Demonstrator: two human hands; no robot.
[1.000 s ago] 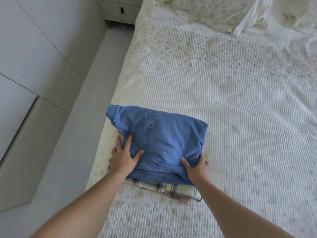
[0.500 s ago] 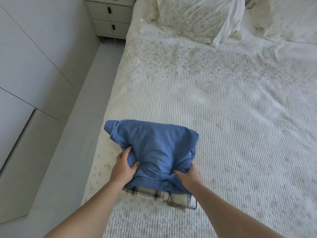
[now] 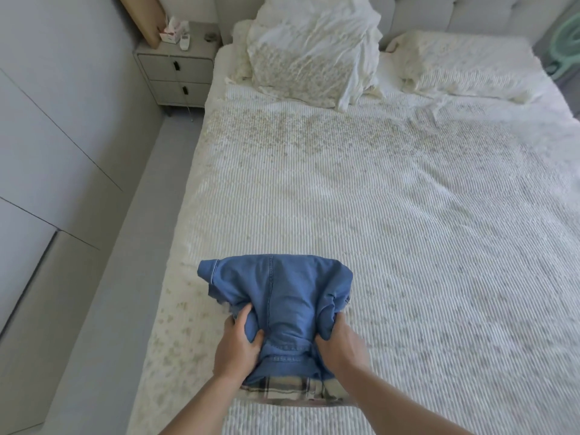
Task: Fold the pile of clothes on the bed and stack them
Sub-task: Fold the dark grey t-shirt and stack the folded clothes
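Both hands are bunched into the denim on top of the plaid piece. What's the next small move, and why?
Probably let go and smooth it flat. The left hand and right hand grip the folded denim garment, puckering its near edge, while it already lies on the plaid garment near the bed corner.

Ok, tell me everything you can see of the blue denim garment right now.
The blue denim garment is mid-blue, denim by the look of it, with a stitched seam down its middle and a hemmed band along the near edge. It is folded into a rough bundle, bunched and creased where gripped. It lies near the left edge of the bed, on top of a folded plaid garment. The left hand and right hand each grip a near corner.
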